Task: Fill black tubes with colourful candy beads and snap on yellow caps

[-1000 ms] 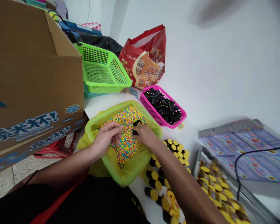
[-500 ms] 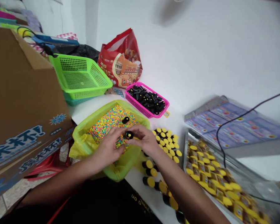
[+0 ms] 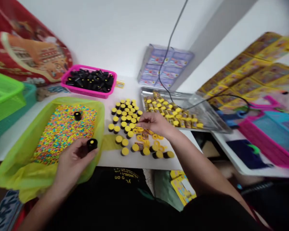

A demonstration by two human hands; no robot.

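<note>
My left hand grips a small black canister between thumb and fingers; a yellow dot marks its end. It is over the right rim of a green basin lined with yellow plastic. Tiny multicoloured candy balls fill the basin, and another black canister lies on them. My right hand reaches to the table with curled fingertips close together among yellow ring-shaped caps; what they pinch, if anything, is hidden. Several black canisters with yellow lids stand beside it.
A pink basket of black canisters is behind the basin. A metal tray holds yellow-topped containers, with a cable hanging across it. Purple boxes lean at the wall. Green baskets stand left, a pink basket right.
The view has turned right. My hands were together over the candy balls around a black canister; now they are apart, the left keeping a canister and the right over the yellow caps.
</note>
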